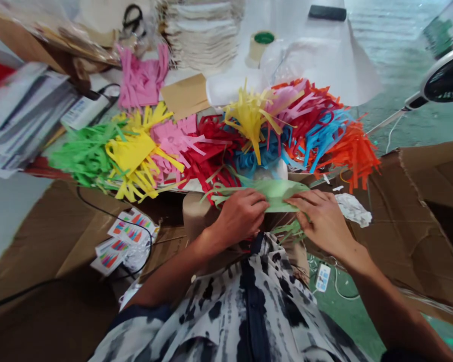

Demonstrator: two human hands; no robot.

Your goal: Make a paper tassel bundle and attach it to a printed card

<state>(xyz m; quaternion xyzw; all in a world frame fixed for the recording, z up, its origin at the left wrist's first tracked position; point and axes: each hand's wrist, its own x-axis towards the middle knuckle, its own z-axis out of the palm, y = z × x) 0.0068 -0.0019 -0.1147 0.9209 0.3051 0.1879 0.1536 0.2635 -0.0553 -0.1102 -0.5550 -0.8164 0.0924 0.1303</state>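
A pale green sheet of tissue paper (280, 195) with fringed ends stretches between my hands at the table's front edge. My left hand (245, 211) pinches its left part, and loose strips trail out past the fingers. At the other side my right hand (317, 216) grips the sheet between thumb and fingers, with more green strips hanging below it. Just beyond lie fringed paper bundles: green (85, 153), yellow (132, 153), pink (177, 138), red (213, 146), blue (258, 156) and orange (357, 153).
Behind the bundles stand a stack of white paper (202, 35), a tape roll (260, 48), a brown card (185, 95) and black-handled scissors (133, 19). Cardboard boxes (419, 226) flank me. A black cable (109, 213) and printed cards (132, 229) lie at lower left.
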